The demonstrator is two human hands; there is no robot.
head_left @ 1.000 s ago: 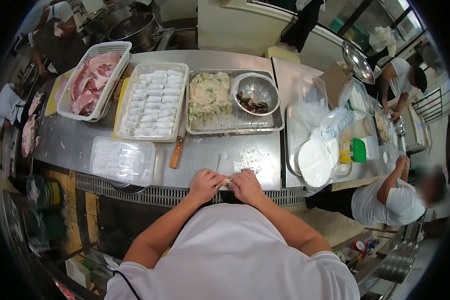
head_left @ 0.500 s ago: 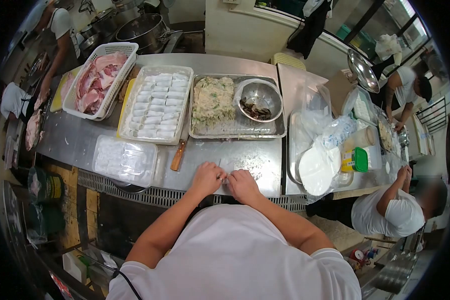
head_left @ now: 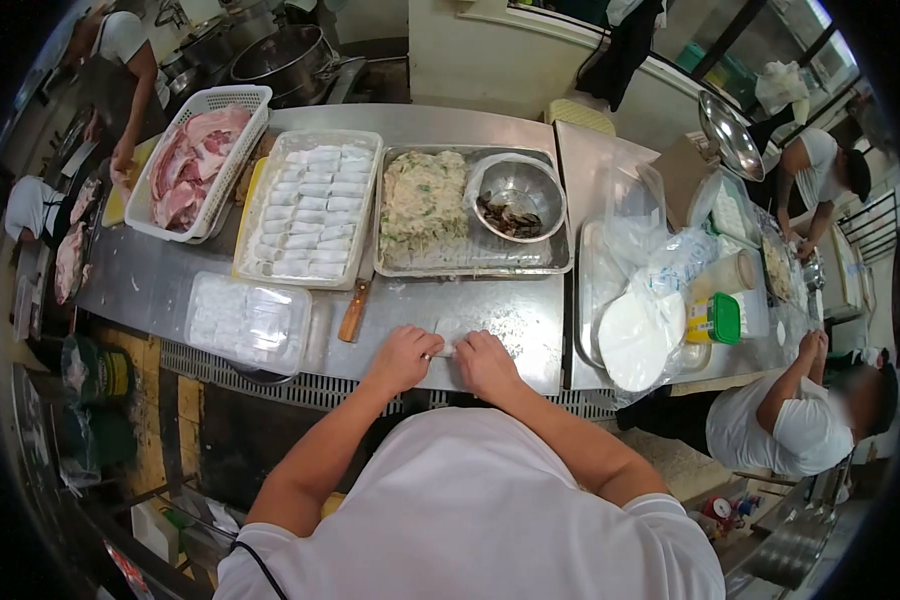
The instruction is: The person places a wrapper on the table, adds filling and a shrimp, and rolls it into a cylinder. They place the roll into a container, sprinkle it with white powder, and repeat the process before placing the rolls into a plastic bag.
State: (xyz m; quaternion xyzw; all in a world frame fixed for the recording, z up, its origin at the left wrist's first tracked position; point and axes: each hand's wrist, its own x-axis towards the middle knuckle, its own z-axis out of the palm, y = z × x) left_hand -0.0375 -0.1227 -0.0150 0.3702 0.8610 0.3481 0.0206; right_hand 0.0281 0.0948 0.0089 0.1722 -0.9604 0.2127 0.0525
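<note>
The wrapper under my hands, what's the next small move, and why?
Probably roll it forward one more turn. The left hand and right hand both press on the small white wrapper at the counter's near edge, and a flat strip of it shows ahead of the fingers. Finished rolls fill the tray beyond.

Bright, even overhead light; soft glare on the steel counter; strong fisheye bending, perhaps blurring, dark edges.
</note>
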